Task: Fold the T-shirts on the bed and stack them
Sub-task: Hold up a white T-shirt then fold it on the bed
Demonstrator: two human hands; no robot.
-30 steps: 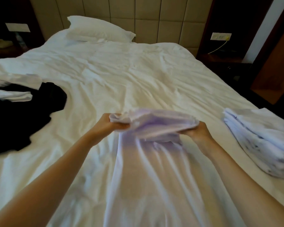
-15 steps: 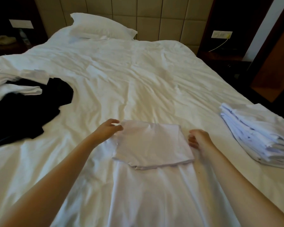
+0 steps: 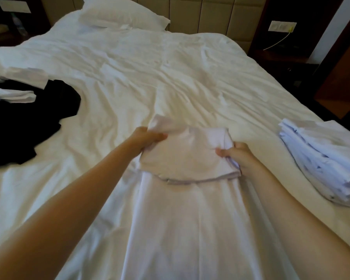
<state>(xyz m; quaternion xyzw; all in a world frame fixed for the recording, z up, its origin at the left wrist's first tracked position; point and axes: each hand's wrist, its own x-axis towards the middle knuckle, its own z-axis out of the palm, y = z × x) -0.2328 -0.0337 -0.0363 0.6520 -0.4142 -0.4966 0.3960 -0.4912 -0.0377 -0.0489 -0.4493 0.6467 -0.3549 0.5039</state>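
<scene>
A white T-shirt (image 3: 188, 156) lies lengthwise down the middle of the bed (image 3: 150, 67), its far end folded over into a thick square. My left hand (image 3: 148, 138) grips the fold's left edge, and my right hand (image 3: 233, 155) grips its right edge. The shirt's long lower part runs flat toward me between my forearms. A stack of folded white T-shirts (image 3: 327, 160) sits at the bed's right edge. On the left lies a loose heap of black clothes (image 3: 26, 122) with white garments (image 3: 18, 83) on top.
A white pillow (image 3: 123, 16) rests against the padded headboard. Dark nightstands flank the bed, and a wall socket with a yellow cable (image 3: 282, 27) is at the right. The rumpled sheet stretches between the heap and the stack.
The folded end was laid down flat and briefly released half a second ago. Both hands have now taken hold of its sides again, and its far edge is lifted and bunched.
</scene>
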